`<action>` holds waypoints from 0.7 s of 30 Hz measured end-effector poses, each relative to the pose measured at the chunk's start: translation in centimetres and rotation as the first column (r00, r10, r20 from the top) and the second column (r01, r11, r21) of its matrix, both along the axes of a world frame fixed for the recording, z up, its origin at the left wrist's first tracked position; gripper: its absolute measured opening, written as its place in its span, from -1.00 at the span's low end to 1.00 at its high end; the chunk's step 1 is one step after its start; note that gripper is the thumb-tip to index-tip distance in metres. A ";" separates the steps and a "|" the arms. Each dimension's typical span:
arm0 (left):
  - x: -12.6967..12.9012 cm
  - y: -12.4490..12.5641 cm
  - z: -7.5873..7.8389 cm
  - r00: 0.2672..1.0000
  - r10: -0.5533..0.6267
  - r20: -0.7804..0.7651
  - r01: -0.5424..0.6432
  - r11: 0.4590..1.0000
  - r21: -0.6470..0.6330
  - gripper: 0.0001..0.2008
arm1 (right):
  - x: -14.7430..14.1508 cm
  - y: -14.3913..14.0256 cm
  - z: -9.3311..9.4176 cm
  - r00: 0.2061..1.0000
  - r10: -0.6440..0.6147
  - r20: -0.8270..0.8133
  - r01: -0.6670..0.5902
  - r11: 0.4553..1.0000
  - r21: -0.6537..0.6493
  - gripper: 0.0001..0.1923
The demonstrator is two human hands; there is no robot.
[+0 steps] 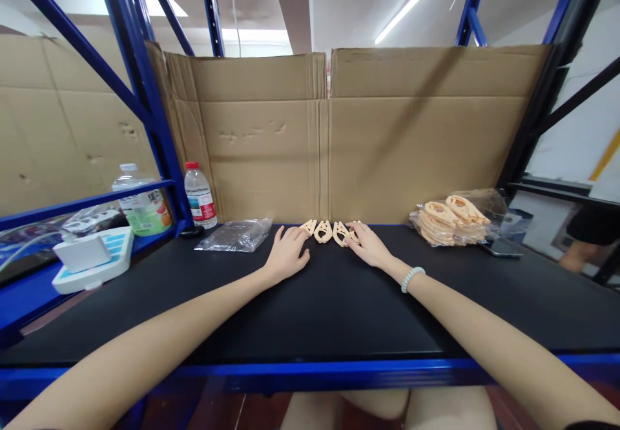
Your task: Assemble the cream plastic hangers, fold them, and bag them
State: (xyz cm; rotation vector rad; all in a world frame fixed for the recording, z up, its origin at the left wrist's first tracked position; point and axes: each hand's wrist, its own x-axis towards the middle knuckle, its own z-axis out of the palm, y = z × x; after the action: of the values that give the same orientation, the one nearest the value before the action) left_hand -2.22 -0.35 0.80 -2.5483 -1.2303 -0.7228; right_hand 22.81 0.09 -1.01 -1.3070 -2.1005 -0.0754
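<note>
Several peach plastic folding hangers [323, 232] lie folded in a row on the black tabletop, close to the cardboard at the back. My left hand [287, 254] rests palm down at the row's left end, fingers spread, its fingertips at the leftmost hanger [309, 226]. At the other end, my right hand [369, 245] lies with fingers stretched out over the rightmost hanger, partly covering it. Another hanger [340, 234] shows just left of my right fingertips. Neither hand grips anything that I can see. A pale beaded bracelet [411, 279] circles my right wrist.
A clear plastic bag of more hangers [450, 220] sits at the right, beside a dark phone [502, 247]. On the left lie a flat clear bag [236, 235], a red-capped water bottle [199, 197] and a white power strip [97, 262]. Cardboard [261, 146] walls the back.
</note>
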 end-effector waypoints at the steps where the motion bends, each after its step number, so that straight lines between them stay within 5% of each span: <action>1: -0.5 -0.3 0.1 1.000 0.003 -0.001 -0.003 1.000 0.010 -0.66 | 0.0 -0.1 0.0 1.000 0.004 -0.009 -0.004 1.000 0.006 -0.57; 6: -3.6 -0.5 0.4 0.996 0.089 -0.026 -0.086 0.992 0.094 -0.69 | 0.5 -0.3 -0.1 0.999 0.038 -0.031 -0.037 0.999 0.032 -0.65; 12: -7.2 1.1 1.9 0.920 0.366 0.140 -0.385 0.910 0.150 -0.68 | 1.0 -0.6 0.3 0.997 0.068 -0.021 -0.067 0.997 0.050 -0.70; 21: -9.1 2.3 2.9 0.761 0.609 0.224 -0.596 0.793 -0.129 -0.45 | 1.3 -1.0 0.9 0.993 0.099 0.059 -0.102 0.994 0.042 -0.64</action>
State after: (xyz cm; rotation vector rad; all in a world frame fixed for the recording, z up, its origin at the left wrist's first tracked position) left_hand -11.30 1.94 3.68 -1.9145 -2.0352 -0.8710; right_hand 24.09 -0.90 -0.16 -1.1834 -2.1961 -0.1168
